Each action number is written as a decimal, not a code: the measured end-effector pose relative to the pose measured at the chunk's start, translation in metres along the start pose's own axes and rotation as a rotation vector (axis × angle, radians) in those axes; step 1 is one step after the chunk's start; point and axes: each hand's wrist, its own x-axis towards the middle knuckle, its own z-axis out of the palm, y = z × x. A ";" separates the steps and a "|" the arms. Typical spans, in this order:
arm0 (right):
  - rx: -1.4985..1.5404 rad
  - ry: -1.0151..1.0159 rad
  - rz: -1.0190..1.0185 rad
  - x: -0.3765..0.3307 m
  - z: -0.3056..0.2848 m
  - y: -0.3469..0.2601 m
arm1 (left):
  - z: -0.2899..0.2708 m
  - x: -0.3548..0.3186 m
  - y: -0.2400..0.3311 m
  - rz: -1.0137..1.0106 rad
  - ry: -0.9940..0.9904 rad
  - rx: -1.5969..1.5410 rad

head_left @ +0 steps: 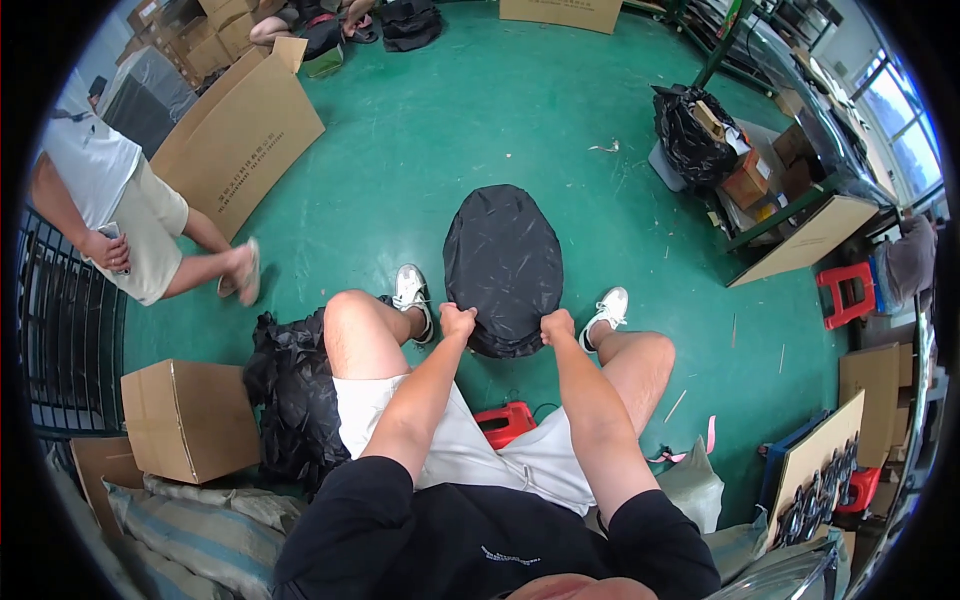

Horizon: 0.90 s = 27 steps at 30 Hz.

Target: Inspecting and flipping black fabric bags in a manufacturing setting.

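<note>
A large oval thing, covered in smooth, slightly wrinkled black sheeting (503,262), stands on the floor between my feet. What lies beneath the black cover is hidden. At its near left edge, my left hand (459,320) is closed on the cover, fingers curled into its rim. My right hand (557,326) grips the same rim on the near right side. Both arms reach forward between my spread knees. Under me, part of a red plastic stool (505,424) shows.
Crumpled black bags (290,390) and a cardboard box (190,420) stand left of my leg. Another person (140,200) is at the left beside a large carton (245,135). A bin with a black bag (690,135) and a red stool (846,294) are at right.
</note>
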 end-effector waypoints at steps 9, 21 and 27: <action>-0.578 0.184 -0.696 0.050 -0.160 -0.061 | -0.023 -0.050 0.033 -0.067 0.078 0.306; 0.300 -0.405 -0.220 0.048 -0.232 0.003 | -0.249 -0.067 0.176 1.007 0.195 -0.431; 0.242 -0.290 -0.182 0.059 -0.235 0.015 | -0.346 0.003 -0.008 0.477 0.542 -0.121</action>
